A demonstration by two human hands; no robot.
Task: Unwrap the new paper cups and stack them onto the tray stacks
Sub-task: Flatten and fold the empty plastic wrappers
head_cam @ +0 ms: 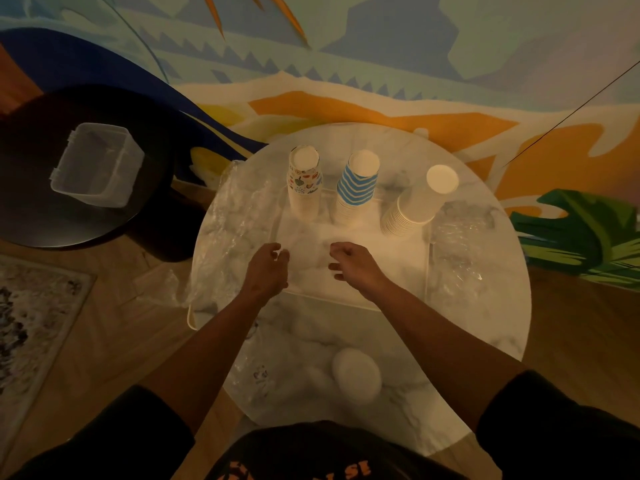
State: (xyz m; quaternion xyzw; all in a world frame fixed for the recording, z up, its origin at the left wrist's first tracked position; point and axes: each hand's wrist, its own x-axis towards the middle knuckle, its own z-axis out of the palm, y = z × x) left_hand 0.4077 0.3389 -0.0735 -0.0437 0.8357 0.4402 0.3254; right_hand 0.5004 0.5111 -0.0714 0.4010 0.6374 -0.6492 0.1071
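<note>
Poised over the clear tray [398, 308] on the round marble worktop [485, 323]: left hand [266, 268] and right hand [356, 268], side by side, fingers loosely curled, each grip apparently pinching nothing, though any thin film between the fingertips cannot be told in the dim light. Ranged along the tray's far side, beyond both hands: three upside-down cup stacks, long axes upright and leaning slightly, the patterned stack [304, 181] nearer the left hand, the blue-striped stack [356, 185] in the middle, the plain white stack [419, 199] far right, nearer the right hand. Strewn left and right of the tray: crumpled plastic wrap [235, 216]. Nearest the body: a white rounded shape [356, 372], possibly one more wrapped sleeve of cups.
</note>
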